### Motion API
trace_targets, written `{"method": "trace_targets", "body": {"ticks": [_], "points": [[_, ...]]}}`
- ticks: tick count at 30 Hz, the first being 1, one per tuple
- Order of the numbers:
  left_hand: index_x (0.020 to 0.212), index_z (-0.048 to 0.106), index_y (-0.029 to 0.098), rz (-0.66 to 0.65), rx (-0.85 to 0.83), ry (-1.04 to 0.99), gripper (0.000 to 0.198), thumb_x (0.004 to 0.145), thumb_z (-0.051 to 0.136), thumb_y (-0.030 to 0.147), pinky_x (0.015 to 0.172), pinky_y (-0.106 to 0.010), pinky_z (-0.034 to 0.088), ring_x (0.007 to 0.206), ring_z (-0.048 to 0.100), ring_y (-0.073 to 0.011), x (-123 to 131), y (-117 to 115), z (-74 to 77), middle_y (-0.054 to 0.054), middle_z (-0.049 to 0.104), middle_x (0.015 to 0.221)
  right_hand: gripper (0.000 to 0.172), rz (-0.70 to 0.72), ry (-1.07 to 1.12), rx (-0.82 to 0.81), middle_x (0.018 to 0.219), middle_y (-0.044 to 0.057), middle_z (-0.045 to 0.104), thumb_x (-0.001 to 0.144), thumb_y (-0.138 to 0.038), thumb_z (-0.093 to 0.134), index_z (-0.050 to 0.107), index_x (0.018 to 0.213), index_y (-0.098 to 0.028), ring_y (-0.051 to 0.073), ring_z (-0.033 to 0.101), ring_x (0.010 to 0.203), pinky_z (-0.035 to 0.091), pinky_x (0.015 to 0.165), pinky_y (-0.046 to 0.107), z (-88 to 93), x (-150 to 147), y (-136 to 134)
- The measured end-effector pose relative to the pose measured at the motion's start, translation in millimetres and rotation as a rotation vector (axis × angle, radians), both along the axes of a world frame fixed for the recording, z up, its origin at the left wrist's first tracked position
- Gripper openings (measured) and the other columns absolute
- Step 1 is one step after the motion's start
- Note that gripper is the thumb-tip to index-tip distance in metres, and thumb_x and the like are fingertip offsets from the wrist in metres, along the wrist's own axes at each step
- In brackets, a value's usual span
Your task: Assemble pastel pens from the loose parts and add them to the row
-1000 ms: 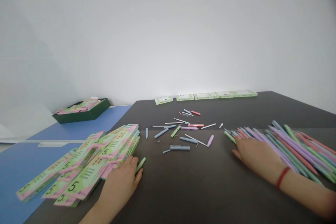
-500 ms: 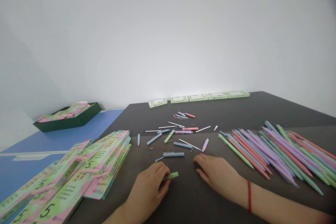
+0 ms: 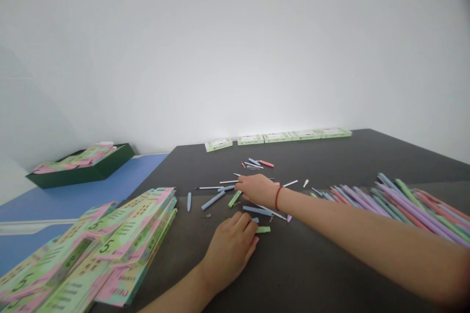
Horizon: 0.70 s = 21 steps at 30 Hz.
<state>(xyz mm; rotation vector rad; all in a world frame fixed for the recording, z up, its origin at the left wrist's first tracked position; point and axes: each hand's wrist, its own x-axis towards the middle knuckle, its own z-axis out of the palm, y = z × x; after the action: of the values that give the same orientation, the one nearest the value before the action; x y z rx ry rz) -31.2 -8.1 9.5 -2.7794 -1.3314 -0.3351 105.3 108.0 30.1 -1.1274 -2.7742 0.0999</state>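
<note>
My left hand [image 3: 235, 242] rests low over the dark table, its fingers closed around a light green pen part [image 3: 263, 229] whose end sticks out to the right. Beside its fingertips, a short bit of blue pen part shows. Farther forward, my right hand [image 3: 257, 188] stretches over scattered pen pieces, fingers apart and bent down, nothing visible in them. Just below those fingers lies a green pen barrel [image 3: 235, 198]. Around it are blue barrels [image 3: 213, 200], a blue barrel [image 3: 257, 211] to the right, and white refills [image 3: 208, 188].
Long pastel pens [image 3: 400, 205] are heaped at the right, partly behind my right forearm. Printed pink-and-green packets [image 3: 128, 239] are stacked at the left. A dark green tray [image 3: 106, 168] stands on a blue surface [image 3: 147, 164]. Pale green boxes [image 3: 277, 137] line the back edge.
My right hand has moved forward and left, from the near side of the table to over the pen pieces. My left hand has shifted right and slightly forward with the green pen part.
</note>
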Motion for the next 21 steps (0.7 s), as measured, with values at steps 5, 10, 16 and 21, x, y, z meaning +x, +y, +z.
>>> {"method": "trace_targets", "body": {"ticks": [5, 10, 16, 21], "points": [[0.088, 0.054, 0.02, -0.031, 0.024, 0.002, 0.003, 0.085, 0.054, 0.018, 0.071, -0.031, 0.043, 0.083, 0.054, -0.0198, -2, -1, -2.7, -0.004, 0.059, 0.093, 0.013, 0.015, 0.119, -0.099, 0.1, 0.012, 0.062, 0.08, -0.009, 0.055, 0.066, 0.083, -0.014, 0.022, 0.062, 0.087, 0.043, 0.072, 0.03, -6.8, -11, 10], [0.087, 0.052, 0.02, -0.073, -0.015, -0.117, 0.004, 0.085, 0.054, 0.019, 0.067, -0.03, 0.04, 0.08, 0.054, -0.02, -4, -2, -3.4, -0.004, 0.06, 0.089, 0.018, -0.065, 0.404, -0.271, 0.076, 0.004, 0.06, 0.087, -0.024, 0.05, 0.065, 0.088, -0.014, 0.015, 0.055, 0.067, 0.041, 0.059, 0.025, 10.0, 16, -9], [0.084, 0.051, 0.021, -0.064, -0.153, -0.412, 0.007, 0.081, 0.054, 0.016, 0.063, -0.026, 0.036, 0.072, 0.055, -0.0177, -5, -5, -4.3, -0.002, 0.061, 0.081, 0.032, -0.117, 0.88, -0.799, 0.066, -0.002, 0.05, 0.091, -0.04, 0.043, 0.06, 0.102, -0.015, 0.008, 0.043, 0.052, 0.035, 0.043, 0.018, 6.5, 50, -72], [0.082, 0.055, 0.021, -0.017, -0.309, -0.578, 0.004, 0.08, 0.059, 0.02, 0.059, -0.024, 0.035, 0.062, 0.052, -0.0144, 0, -11, -4.7, 0.001, 0.059, 0.072, 0.022, -0.219, 1.377, -1.258, 0.061, -0.005, 0.046, 0.076, -0.035, 0.068, 0.062, 0.086, -0.016, 0.007, 0.041, 0.052, 0.03, 0.042, 0.016, -8.5, 57, -98]]}}
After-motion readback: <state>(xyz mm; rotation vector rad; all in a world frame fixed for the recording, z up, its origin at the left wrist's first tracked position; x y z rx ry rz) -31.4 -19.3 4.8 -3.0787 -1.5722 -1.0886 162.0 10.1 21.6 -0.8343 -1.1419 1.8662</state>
